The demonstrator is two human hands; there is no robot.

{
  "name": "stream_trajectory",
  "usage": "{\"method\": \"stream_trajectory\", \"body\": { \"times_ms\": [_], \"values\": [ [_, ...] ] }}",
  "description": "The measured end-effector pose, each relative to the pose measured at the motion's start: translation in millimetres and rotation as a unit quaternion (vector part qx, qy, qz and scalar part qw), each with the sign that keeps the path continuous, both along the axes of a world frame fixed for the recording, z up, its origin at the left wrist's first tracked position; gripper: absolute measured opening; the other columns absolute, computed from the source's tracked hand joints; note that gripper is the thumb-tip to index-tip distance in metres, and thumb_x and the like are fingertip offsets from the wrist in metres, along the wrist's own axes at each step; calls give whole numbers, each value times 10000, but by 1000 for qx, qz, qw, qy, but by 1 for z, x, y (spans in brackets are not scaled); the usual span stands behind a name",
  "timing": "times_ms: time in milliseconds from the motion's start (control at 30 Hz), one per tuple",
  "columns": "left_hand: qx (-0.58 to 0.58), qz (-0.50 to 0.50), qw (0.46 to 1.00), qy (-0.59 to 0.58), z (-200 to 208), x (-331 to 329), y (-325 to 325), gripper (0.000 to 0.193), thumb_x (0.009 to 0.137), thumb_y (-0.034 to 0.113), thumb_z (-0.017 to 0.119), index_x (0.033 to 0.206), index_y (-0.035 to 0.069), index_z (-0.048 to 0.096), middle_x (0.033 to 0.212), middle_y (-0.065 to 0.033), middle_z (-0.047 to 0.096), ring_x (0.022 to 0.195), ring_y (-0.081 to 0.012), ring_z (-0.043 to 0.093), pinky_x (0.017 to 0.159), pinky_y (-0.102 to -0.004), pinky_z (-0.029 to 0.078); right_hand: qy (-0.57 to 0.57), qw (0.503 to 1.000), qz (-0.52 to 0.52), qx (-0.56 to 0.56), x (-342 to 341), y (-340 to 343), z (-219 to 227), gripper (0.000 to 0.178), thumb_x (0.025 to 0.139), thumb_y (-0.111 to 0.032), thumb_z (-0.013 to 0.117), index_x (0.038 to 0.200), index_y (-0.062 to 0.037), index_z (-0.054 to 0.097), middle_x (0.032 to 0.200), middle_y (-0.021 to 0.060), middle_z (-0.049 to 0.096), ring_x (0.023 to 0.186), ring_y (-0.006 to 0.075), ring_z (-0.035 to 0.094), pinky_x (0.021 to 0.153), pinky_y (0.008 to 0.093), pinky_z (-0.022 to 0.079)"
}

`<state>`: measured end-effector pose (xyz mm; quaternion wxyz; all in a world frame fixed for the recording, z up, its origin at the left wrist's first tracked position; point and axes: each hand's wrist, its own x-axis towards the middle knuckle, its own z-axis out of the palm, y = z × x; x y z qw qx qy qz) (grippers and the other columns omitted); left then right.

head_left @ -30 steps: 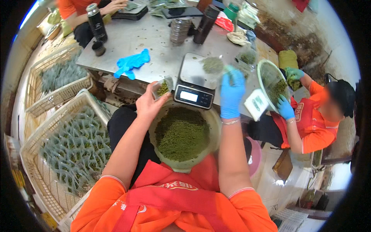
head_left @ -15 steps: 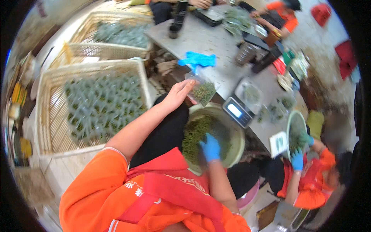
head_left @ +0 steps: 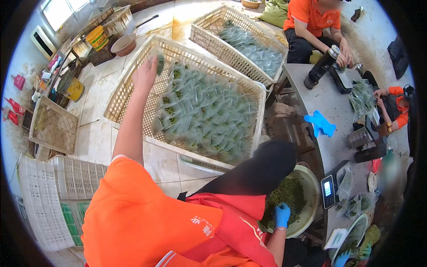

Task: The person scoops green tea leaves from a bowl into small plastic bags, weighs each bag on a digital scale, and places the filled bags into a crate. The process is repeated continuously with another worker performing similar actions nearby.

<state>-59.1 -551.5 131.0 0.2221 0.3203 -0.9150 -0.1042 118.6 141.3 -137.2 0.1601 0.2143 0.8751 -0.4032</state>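
Note:
My bare left hand (head_left: 144,74) is stretched out over the far-left part of a cream slatted crate (head_left: 120,100). Its fingers are closed on a small clear bag (head_left: 160,64) with dark green contents. In the crate, rows of similar filled bags (head_left: 207,115) stand close together, just right of that hand. My right hand (head_left: 282,215), in a blue glove, is down in a pale green tub (head_left: 313,196) by my knee. Its fingers are curled at the surface of loose small green grains (head_left: 287,191); whatever they hold is hidden.
Another crate (head_left: 222,42) of bags stands beyond. On the grey table (head_left: 307,95) at right are a blue glove (head_left: 321,123), a lit scale (head_left: 328,191), a black flask (head_left: 322,66) and bags. Co-workers sit around it. Stacked white crates (head_left: 44,200) stand at left.
My left hand has moved from above the tub to the left, over the crate, carrying the bag. My right hand stays in the tub. The view has turned left.

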Motion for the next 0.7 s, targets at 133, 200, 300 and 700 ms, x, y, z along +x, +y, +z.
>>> {"method": "stream_trajectory", "body": {
  "times_ms": [133,200,300,700],
  "values": [
    [61,68,996,-15,-64,-24,-44,596,896,545,311,1081,41,568,996,-239,620,971,-420,573,859,-496,410,49,998,-37,-23,6,-4,19,78,753,-26,619,754,2,546,669,38,561,603,115,476,580,293,431],
    [136,61,987,-65,-92,-42,-46,590,890,514,369,1183,24,514,1122,-265,567,1063,-422,531,923,-478,386,69,994,-63,-54,9,-4,26,67,752,-16,619,751,-4,553,668,32,561,605,105,478,578,282,428],
    [137,-94,986,-16,-151,-61,-36,621,880,477,433,1280,2,430,1236,-270,494,1170,-394,464,978,-441,361,89,983,-107,-123,4,-20,68,51,773,-2,608,754,-21,565,675,19,557,613,105,506,565,261,449],
    [118,-465,869,122,-79,-57,245,283,822,146,621,1100,93,607,1064,-78,643,988,-213,609,860,-321,456,79,893,-249,-366,12,-25,121,158,882,-77,522,1015,0,555,851,135,655,644,185,647,568,278,533]
  ]
}}
